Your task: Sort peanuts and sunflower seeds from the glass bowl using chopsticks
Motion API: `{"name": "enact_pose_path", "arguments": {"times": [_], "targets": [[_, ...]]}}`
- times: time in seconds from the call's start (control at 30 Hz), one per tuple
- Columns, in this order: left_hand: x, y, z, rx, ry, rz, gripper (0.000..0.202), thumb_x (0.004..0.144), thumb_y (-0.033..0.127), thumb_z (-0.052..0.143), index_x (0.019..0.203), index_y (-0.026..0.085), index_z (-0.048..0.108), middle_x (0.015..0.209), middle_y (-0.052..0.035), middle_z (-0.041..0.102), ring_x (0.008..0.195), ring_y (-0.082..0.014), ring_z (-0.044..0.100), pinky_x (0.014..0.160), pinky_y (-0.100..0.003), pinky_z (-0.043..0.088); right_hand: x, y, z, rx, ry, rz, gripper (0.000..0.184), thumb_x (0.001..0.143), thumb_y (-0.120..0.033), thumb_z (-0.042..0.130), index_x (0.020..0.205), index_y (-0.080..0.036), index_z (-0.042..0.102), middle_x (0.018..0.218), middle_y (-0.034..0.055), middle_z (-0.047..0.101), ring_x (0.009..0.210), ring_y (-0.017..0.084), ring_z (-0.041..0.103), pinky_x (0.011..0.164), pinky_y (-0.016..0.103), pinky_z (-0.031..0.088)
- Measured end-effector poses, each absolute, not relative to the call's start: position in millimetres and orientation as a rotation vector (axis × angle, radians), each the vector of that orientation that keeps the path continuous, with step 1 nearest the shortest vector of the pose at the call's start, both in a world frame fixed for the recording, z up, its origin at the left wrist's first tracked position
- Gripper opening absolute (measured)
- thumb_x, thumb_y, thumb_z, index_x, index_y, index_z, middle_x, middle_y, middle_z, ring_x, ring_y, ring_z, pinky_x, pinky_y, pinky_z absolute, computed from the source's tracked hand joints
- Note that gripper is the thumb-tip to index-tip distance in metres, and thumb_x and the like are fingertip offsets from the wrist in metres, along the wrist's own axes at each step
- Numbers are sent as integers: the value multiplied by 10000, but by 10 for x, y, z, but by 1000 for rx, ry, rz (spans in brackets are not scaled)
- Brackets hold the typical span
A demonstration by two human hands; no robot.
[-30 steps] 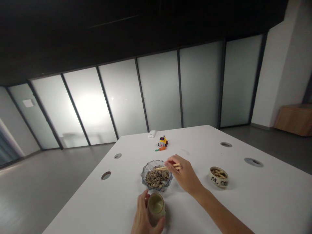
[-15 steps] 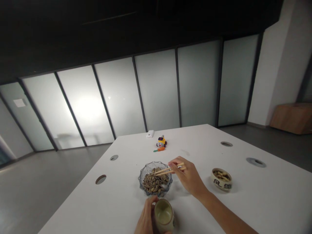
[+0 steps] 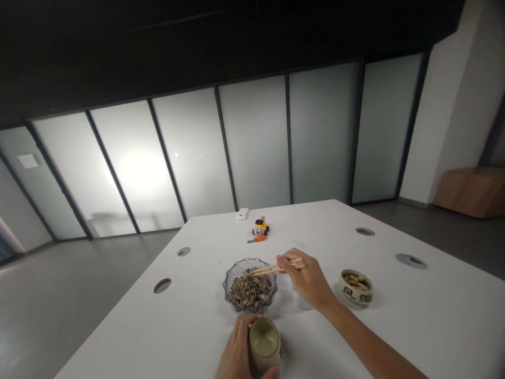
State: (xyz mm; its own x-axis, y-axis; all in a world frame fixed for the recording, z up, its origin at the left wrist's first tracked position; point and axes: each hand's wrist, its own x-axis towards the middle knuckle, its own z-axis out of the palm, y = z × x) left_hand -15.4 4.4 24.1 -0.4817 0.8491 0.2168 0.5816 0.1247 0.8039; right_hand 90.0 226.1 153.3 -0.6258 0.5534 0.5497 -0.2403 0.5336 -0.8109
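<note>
My right hand is closed around a pair of wooden chopsticks. Their tips reach into the upper part of a clear glass bowl, among striped sunflower seeds with a few paler pieces mixed in. Whether the tips pinch anything is too small to tell. Just in front of the bowl, my left hand wraps round an upright ceramic cup with a pale green inside; no contents show in it. To the right of my right hand stands a small ceramic bowl with dark characters, holding peanuts.
Farther back on the white table are a yellow toy vehicle, an orange toy carrot and a white box-like device. Several round holes pierce the tabletop, one at left. Frosted panels stand behind.
My right hand and the chopsticks have shifted slightly up and right, the tips still over the seeds. My left hand keeps its hold on the cup. The view has tilted a little.
</note>
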Motion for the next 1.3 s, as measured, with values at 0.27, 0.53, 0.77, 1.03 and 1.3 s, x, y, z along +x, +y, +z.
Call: {"name": "enact_pose_path", "arguments": {"times": [0.27, 0.53, 0.77, 1.03, 1.3], "targets": [[-123, -8, 355, 1354, 2070, 1310, 773, 635, 254, 746, 1360, 209, 484, 1369, -151, 607, 1309, -387, 593, 1156, -504, 445, 1114, 2503, 1908, -333, -1735, 1508, 576, 771, -737, 814, 723, -165, 761, 748, 54, 737, 689, 233, 782, 698, 344, 697], [-27, -14, 498, 1288, 2077, 1305, 768, 607, 197, 735, 1336, 207, 496, 1324, -135, 618, 1255, -365, 607, 1124, -476, 461, 1526, 2517, 2330, -242, -1959, 1719, 498, 782, -641, 871, 675, -164, 780, 649, 44, 698, 629, 219, 767, 658, 326, 705], [-28, -33, 485, 1317, 2085, 1288, 772, 611, 168, 744, 1344, 237, 512, 1347, -121, 624, 1257, -359, 608, 1114, -464, 475, 1497, 2276, 2326, -163, -2260, 1653, 468, 799, -663, 832, 695, -208, 797, 736, 80, 766, 668, 257, 779, 639, 346, 685], [-42, -46, 453, 1336, 2091, 1267, 792, 642, 193, 758, 1388, 203, 493, 1398, -159, 597, 1313, -385, 584, 1153, -508, 453, 1471, 2303, 2309, -175, -2247, 1212, 485, 943, -662, 666, 755, -233, 793, 753, 47, 745, 686, 217, 715, 622, 283, 577], [-85, -40, 350, 1400, 2100, 1291, 794, 656, 213, 776, 1403, 200, 505, 1403, -171, 603, 1312, -400, 601, 1148, -525, 473, 1199, 2256, 1972, -68, -2301, 859, 427, 1053, -511, 572, 813, -233, 789, 789, 47, 714, 706, 203, 652, 676, 304, 520]]}}
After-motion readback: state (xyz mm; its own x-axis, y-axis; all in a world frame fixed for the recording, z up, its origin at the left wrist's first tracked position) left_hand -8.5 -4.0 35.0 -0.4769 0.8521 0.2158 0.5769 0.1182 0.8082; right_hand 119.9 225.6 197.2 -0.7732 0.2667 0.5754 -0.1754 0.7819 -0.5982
